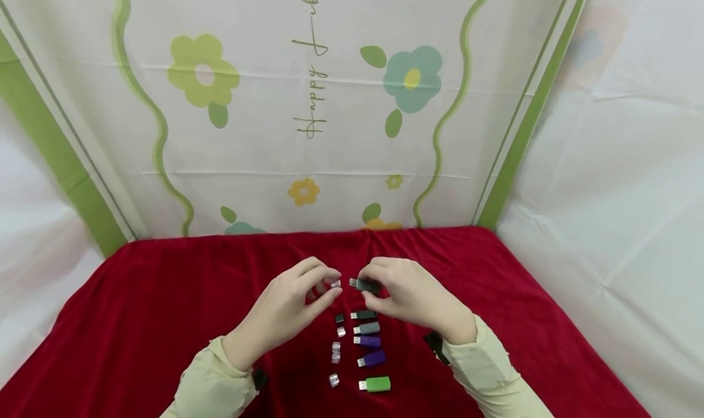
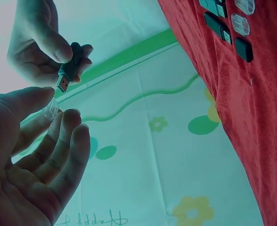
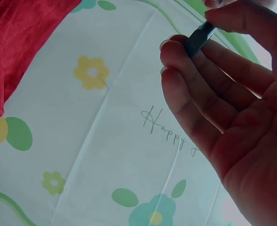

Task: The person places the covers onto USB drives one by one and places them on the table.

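Between thumb and fingertips my left hand pinches a small clear cap. Facing it, my right hand grips a dark USB stick whose metal plug points at the cap; a short gap separates the two. In the right wrist view the dark body of the stick lies between thumb and fingers, and its plug end is mostly hidden. Below the hands several USB sticks lie in a column on the cloth: black, grey, purple and green.
Left of the sticks lies a column of loose caps, one black and several clear, such as the lowest clear cap. A red cloth covers the table. Behind it hangs a flowered white curtain.
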`<state>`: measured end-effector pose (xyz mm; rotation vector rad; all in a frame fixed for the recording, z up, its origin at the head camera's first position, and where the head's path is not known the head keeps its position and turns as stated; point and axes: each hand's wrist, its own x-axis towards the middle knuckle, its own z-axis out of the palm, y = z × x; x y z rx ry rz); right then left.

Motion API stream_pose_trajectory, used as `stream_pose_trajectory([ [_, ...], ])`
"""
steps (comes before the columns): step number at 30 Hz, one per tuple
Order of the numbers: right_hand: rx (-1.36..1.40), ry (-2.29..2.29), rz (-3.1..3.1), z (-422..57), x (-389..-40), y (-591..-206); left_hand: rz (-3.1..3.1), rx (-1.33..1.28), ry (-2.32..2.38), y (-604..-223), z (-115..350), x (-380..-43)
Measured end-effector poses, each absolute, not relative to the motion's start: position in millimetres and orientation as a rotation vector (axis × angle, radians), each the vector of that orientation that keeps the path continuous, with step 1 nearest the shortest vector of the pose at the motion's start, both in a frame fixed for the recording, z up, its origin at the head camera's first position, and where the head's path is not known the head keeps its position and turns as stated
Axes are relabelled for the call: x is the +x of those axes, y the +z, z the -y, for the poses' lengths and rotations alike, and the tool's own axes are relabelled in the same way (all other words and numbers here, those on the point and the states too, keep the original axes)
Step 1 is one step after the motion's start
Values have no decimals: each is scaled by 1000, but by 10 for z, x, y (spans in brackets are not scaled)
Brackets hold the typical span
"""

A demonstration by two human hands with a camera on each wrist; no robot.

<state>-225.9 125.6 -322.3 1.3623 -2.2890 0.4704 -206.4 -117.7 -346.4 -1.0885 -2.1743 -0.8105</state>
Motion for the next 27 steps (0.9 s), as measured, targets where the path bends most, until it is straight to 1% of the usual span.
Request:
stream_pose_trajectory([
  [8,1356,445,2257,-1281,-2244,-3191,2186,-1109,-781,-3411,1157,-2057],
  [27,1397,432,2222,-1203,-2213,-3250,2194,-1107,-753,-3514,1123,-2046],
])
